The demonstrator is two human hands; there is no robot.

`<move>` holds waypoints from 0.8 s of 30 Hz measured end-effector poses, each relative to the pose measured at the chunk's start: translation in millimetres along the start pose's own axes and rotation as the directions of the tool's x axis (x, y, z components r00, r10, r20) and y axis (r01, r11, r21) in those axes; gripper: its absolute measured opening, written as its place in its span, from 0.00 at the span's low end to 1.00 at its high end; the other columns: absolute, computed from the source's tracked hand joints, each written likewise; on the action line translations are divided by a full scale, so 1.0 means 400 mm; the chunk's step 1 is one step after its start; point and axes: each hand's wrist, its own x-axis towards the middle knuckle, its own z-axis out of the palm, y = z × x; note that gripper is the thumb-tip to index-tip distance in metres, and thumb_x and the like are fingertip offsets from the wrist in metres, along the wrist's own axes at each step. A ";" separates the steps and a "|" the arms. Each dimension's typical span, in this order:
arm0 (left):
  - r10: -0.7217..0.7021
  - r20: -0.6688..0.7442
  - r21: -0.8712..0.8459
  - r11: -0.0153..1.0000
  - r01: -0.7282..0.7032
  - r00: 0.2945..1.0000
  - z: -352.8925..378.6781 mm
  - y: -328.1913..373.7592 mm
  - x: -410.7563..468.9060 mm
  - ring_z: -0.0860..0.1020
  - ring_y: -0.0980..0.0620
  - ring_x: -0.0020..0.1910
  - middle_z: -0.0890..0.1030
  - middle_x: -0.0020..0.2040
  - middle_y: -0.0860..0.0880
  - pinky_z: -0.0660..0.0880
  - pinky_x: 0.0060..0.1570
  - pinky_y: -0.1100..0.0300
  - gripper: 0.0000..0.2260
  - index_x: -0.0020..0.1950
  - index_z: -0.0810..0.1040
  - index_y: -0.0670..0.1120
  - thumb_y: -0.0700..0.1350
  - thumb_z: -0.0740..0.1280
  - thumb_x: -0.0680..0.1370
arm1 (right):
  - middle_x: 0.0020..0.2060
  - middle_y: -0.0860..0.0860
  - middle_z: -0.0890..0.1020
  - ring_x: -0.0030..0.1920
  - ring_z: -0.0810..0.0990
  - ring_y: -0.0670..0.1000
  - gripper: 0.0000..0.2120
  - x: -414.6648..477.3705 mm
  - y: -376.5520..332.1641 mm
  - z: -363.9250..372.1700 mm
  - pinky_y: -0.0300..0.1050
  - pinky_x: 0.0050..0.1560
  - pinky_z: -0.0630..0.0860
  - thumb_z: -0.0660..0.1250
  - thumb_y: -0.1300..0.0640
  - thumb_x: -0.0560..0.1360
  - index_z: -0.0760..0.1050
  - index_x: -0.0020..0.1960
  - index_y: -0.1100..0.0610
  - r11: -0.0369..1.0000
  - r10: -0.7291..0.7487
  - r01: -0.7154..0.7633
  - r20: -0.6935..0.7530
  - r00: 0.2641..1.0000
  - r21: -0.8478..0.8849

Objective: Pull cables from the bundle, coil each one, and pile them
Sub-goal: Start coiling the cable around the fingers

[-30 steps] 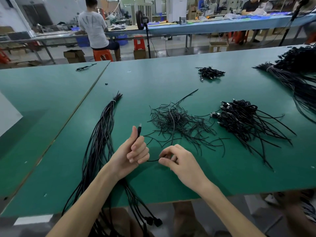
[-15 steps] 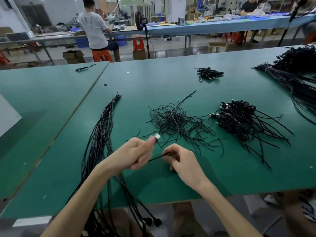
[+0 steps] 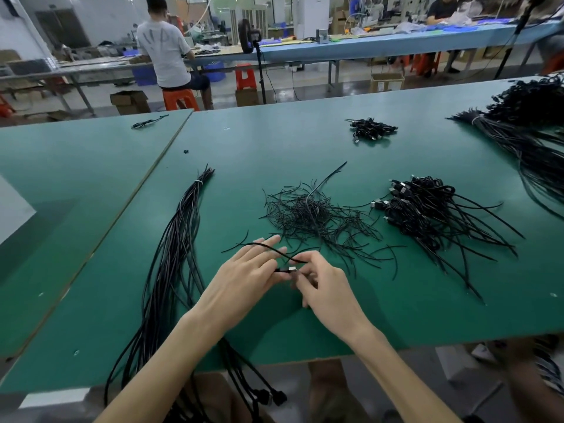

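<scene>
1. The cable [image 3: 276,251], thin and black, is in the lower centre of the frame. It arches over the fingers of the left hand [image 3: 247,276] and ends in a silver plug [image 3: 292,269].
2. The right hand [image 3: 326,288] pinches the cable at that plug with curled fingers. The left hand's fingers lie straight under the cable, and the 2 hands touch.
3. The bundle [image 3: 180,239] of long black cables, tied near its far end, runs down the left of the frame and hangs over the near edge of the green table [image 3: 274,148].
4. A heap of short black strands [image 3: 314,215] lies just beyond the hands.
5. The pile of coiled cables [image 3: 427,209] sits right of that heap. 1 smaller pile [image 3: 370,129] lies farther up, and another bundle [image 3: 534,148] lies at the upper right.
</scene>
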 end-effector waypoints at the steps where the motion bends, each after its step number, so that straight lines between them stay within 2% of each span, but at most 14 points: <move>1: -0.007 -0.016 -0.001 1.000 0.007 1.000 0.005 -0.005 -0.003 0.68 0.49 0.77 0.81 0.66 0.47 0.70 0.73 0.50 0.16 0.47 0.80 0.44 0.52 0.59 0.85 | 0.39 0.46 0.84 0.28 0.79 0.45 0.05 0.001 -0.001 0.000 0.37 0.34 0.76 0.66 0.56 0.83 0.74 0.58 0.48 1.000 0.000 0.000 -0.006 1.000 0.007; 3: -0.002 -0.017 0.005 1.000 0.002 1.000 0.015 -0.011 -0.009 0.67 0.48 0.78 0.80 0.69 0.46 0.64 0.77 0.49 0.05 0.56 0.80 0.42 0.39 0.66 0.82 | 0.38 0.49 0.85 0.27 0.78 0.46 0.02 0.001 -0.001 -0.006 0.40 0.35 0.77 0.66 0.56 0.83 0.77 0.55 0.51 0.998 -0.007 0.007 -0.004 1.000 0.062; 5: -0.011 0.017 0.029 1.000 0.011 1.000 0.018 -0.009 -0.009 0.68 0.47 0.77 0.78 0.70 0.46 0.61 0.78 0.46 0.25 0.64 0.78 0.40 0.25 0.67 0.69 | 0.37 0.51 0.85 0.28 0.79 0.48 0.02 -0.001 -0.006 -0.016 0.44 0.36 0.78 0.67 0.56 0.83 0.78 0.54 0.54 0.989 -0.017 0.014 0.018 1.000 0.150; 6: -0.029 0.030 0.026 0.999 0.028 0.999 0.013 -0.007 -0.006 0.69 0.47 0.77 0.78 0.70 0.46 0.60 0.78 0.46 0.31 0.67 0.77 0.40 0.22 0.65 0.65 | 0.37 0.53 0.85 0.29 0.80 0.50 0.02 -0.002 -0.006 -0.021 0.47 0.37 0.79 0.67 0.56 0.83 0.78 0.53 0.54 0.984 -0.019 0.012 0.033 0.999 0.179; 8: -0.092 0.045 -0.017 0.996 0.093 0.995 0.010 0.005 -0.004 0.73 0.47 0.74 0.80 0.68 0.47 0.57 0.79 0.52 0.36 0.68 0.77 0.41 0.21 0.65 0.62 | 0.37 0.53 0.84 0.30 0.80 0.52 0.03 -0.005 -0.007 -0.026 0.51 0.39 0.79 0.66 0.57 0.83 0.78 0.52 0.55 0.980 -0.025 0.013 0.058 0.998 0.197; 9: -0.124 0.031 -0.057 0.990 0.125 0.992 0.014 0.009 -0.005 0.76 0.46 0.70 0.82 0.65 0.47 0.57 0.78 0.56 0.35 0.67 0.78 0.41 0.20 0.68 0.63 | 0.37 0.53 0.84 0.30 0.80 0.53 0.04 -0.005 -0.008 -0.027 0.50 0.39 0.79 0.66 0.57 0.83 0.78 0.51 0.55 0.979 -0.028 0.016 0.059 0.998 0.203; 11: -0.161 0.047 -0.134 0.977 0.166 0.986 0.009 0.019 -0.006 0.79 0.47 0.66 0.84 0.60 0.48 0.66 0.73 0.60 0.25 0.66 0.79 0.41 0.25 0.72 0.71 | 0.37 0.54 0.84 0.29 0.79 0.53 0.05 -0.004 -0.007 -0.027 0.45 0.37 0.77 0.65 0.58 0.84 0.78 0.51 0.56 0.971 -0.025 0.014 0.041 0.999 0.240; 12: -0.166 0.060 -0.162 0.971 0.173 0.984 0.006 0.022 -0.008 0.79 0.48 0.65 0.85 0.59 0.49 0.71 0.69 0.59 0.19 0.66 0.79 0.43 0.30 0.71 0.76 | 0.37 0.55 0.84 0.30 0.79 0.53 0.06 -0.003 -0.006 -0.028 0.41 0.36 0.76 0.64 0.58 0.84 0.78 0.50 0.57 0.963 -0.019 0.011 0.025 1.000 0.268; 14: -0.178 0.078 -0.206 0.960 0.191 0.981 0.004 0.023 -0.011 0.80 0.51 0.63 0.84 0.59 0.52 0.75 0.62 0.60 0.11 0.65 0.79 0.46 0.40 0.67 0.82 | 0.37 0.56 0.83 0.30 0.78 0.53 0.08 -0.004 -0.003 -0.032 0.35 0.34 0.72 0.63 0.57 0.85 0.78 0.50 0.58 0.947 -0.001 0.006 -0.017 1.000 0.320; 15: -0.184 0.087 -0.232 0.952 0.200 0.979 0.003 0.025 -0.010 0.80 0.52 0.62 0.84 0.59 0.53 0.76 0.60 0.61 0.10 0.64 0.79 0.46 0.45 0.64 0.84 | 0.37 0.56 0.83 0.31 0.78 0.52 0.08 -0.004 -0.001 -0.035 0.34 0.33 0.71 0.63 0.57 0.85 0.78 0.50 0.59 0.939 0.011 0.003 -0.038 0.999 0.343; 17: -0.177 0.127 -0.293 0.933 0.208 0.976 0.001 0.031 -0.007 0.80 0.54 0.59 0.84 0.56 0.55 0.77 0.59 0.60 0.16 0.60 0.80 0.47 0.54 0.56 0.85 | 0.37 0.56 0.83 0.31 0.78 0.51 0.09 -0.004 0.002 -0.039 0.34 0.33 0.71 0.63 0.56 0.85 0.78 0.50 0.59 0.925 0.035 -0.007 -0.065 0.997 0.379; 19: -0.202 0.158 -0.361 0.899 0.247 0.967 0.001 0.036 -0.008 0.79 0.55 0.55 0.83 0.52 0.56 0.77 0.55 0.57 0.22 0.53 0.80 0.48 0.60 0.52 0.85 | 0.37 0.55 0.83 0.31 0.78 0.51 0.09 -0.004 0.002 -0.038 0.35 0.33 0.72 0.64 0.55 0.84 0.78 0.50 0.59 0.920 0.050 -0.019 -0.068 0.996 0.393; 22: -0.258 0.161 -0.447 0.842 0.303 0.953 0.009 0.031 -0.009 0.78 0.54 0.48 0.81 0.45 0.56 0.76 0.50 0.53 0.23 0.47 0.78 0.47 0.63 0.53 0.84 | 0.36 0.54 0.83 0.30 0.77 0.53 0.09 -0.004 0.000 -0.036 0.41 0.34 0.74 0.64 0.55 0.84 0.78 0.50 0.59 0.913 0.046 -0.037 -0.012 0.999 0.407; 24: -0.308 0.098 -0.546 0.778 0.310 0.946 0.010 0.042 -0.006 0.80 0.56 0.45 0.83 0.44 0.58 0.76 0.46 0.56 0.21 0.47 0.79 0.45 0.59 0.56 0.86 | 0.34 0.54 0.82 0.29 0.76 0.52 0.09 -0.006 -0.005 -0.035 0.43 0.34 0.74 0.63 0.55 0.84 0.78 0.49 0.59 0.922 0.019 -0.033 0.038 0.999 0.385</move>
